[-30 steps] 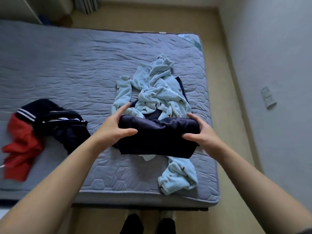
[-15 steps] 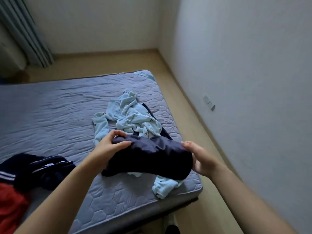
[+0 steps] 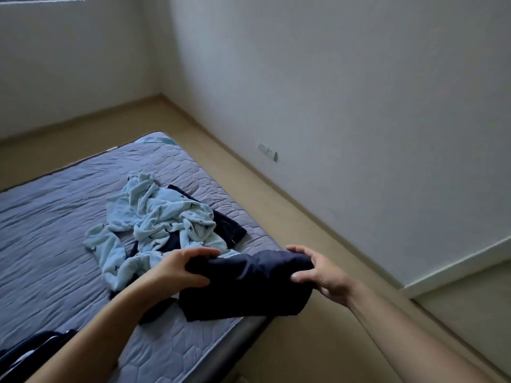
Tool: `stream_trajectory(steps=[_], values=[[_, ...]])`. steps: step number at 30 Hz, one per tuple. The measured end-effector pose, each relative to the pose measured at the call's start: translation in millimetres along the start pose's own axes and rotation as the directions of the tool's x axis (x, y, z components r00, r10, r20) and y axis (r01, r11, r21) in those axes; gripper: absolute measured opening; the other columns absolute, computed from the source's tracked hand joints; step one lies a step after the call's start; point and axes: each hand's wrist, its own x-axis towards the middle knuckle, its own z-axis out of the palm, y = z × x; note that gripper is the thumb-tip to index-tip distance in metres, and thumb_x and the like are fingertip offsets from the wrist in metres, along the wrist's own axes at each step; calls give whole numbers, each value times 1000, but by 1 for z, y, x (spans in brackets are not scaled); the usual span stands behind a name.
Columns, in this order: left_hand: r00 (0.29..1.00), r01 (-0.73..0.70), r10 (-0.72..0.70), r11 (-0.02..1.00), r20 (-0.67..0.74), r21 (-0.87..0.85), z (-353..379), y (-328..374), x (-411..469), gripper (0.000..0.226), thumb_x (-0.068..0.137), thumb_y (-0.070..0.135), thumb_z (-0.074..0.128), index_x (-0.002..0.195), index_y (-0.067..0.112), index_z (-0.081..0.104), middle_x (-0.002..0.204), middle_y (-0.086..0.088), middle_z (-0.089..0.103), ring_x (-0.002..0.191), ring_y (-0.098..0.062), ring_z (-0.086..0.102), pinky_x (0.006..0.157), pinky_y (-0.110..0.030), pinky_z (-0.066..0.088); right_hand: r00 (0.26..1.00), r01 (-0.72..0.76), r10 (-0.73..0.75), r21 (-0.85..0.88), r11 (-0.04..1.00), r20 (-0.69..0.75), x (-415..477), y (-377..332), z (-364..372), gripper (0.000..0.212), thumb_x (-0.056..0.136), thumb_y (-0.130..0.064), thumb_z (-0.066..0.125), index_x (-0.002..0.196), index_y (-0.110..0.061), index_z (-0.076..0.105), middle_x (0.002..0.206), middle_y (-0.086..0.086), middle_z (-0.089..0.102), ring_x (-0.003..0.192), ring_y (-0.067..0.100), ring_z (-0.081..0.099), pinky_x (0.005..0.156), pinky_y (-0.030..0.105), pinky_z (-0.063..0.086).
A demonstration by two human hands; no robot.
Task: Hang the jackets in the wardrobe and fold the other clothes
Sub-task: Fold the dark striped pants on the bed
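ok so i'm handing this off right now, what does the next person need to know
Hands: left hand grips the left end of the folded navy bundle; right hand grips its right end, at the near right corner of the mattress.
Things: blue fleece lies crumpled mid-mattress, over another dark piece. Striped dark clothes sit at the lower left edge of view.
Done: the navy bundle looks folded.
Left: set it down, fold the fleece and the rest, hang any jackets. No wardrobe in view.
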Motion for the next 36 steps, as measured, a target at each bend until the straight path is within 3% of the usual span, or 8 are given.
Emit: stream_trajectory(steps=[5, 13, 18, 24, 27, 29, 32, 36], values=[[963, -147, 240, 850, -124, 505, 48, 45, 25, 37, 68, 9, 79, 91, 37, 71, 78, 17, 67, 77, -3, 65, 72, -19, 49, 940, -7, -213, -639, 769, -266, -53, 2, -34, 42, 63, -12, 72, 97, -36, 63, 87, -14, 67, 78, 4, 60, 60, 6, 42], [698, -377, 715, 422, -47, 824, 156, 140, 79, 16, 71, 26, 59, 81, 25, 71, 94, -3, 58, 93, -28, 55, 98, -54, 27, 609, -132, -595, -807, 576, -524, -137, 20, -135, 20, 78, -13, 70, 95, -24, 70, 90, -2, 55, 85, 20, 52, 73, 28, 39], [587, -421, 809, 352, -45, 836, 242, 189, 98, 15, 74, 13, 61, 86, 17, 70, 110, -11, 53, 103, -32, 47, 93, -51, 33, 529, 79, -591, -658, 749, -609, -203, 40, -195, 12, 77, -15, 71, 81, -20, 61, 80, -10, 60, 74, 9, 57, 65, 17, 43], [873, -189, 444, 689, -201, 699, 359, 252, 114, 21, 87, 12, 48, 103, 22, 59, 86, -9, 58, 67, -30, 51, 62, -32, 34, 200, 325, -587, -512, 795, -785, -256, 40, -243, 20, 77, -12, 72, 87, -25, 61, 75, -11, 64, 68, 3, 59, 65, 12, 45], [997, 33, -25, 992, 69, -121, 424, 269, 109, 24, 94, 27, 44, 117, 20, 46, 93, -15, 62, 71, -32, 60, 64, -37, 51, 112, 245, -700, -664, 707, -705, -274, 32, -265, 20, 76, -6, 71, 93, -14, 64, 84, -6, 66, 78, 7, 62, 72, 19, 48], [836, 421, -114, 760, 537, -496, 464, 269, 98, 50, 88, 50, 50, 112, 7, 56, 106, -20, 61, 88, -39, 63, 73, -47, 54, 170, 135, -807, -798, 587, -565, -285, 34, -279, 24, 74, -3, 70, 97, -10, 66, 90, -1, 65, 84, 15, 62, 75, 27, 50], [541, 746, -2, 463, 841, -479, 502, 275, 106, 88, 83, 70, 44, 111, -12, 64, 124, -33, 56, 110, -49, 57, 86, -59, 48, 328, 36, -885, -932, 360, -330, -303, 57, -301, 24, 77, -5, 67, 101, -6, 67, 90, 5, 65, 85, 23, 61, 75, 32, 49], [620, 570, -124, 749, 775, -336, 568, 310, 122, 39, 96, 27, 46, 111, -6, 62, 95, -22, 69, 79, -29, 70, 74, -38, 54, 380, -38, -905, -981, 191, -191, -326, 103, -331, 24, 78, 3, 68, 101, -2, 67, 93, 9, 65, 83, 27, 59, 75, 38, 50]])
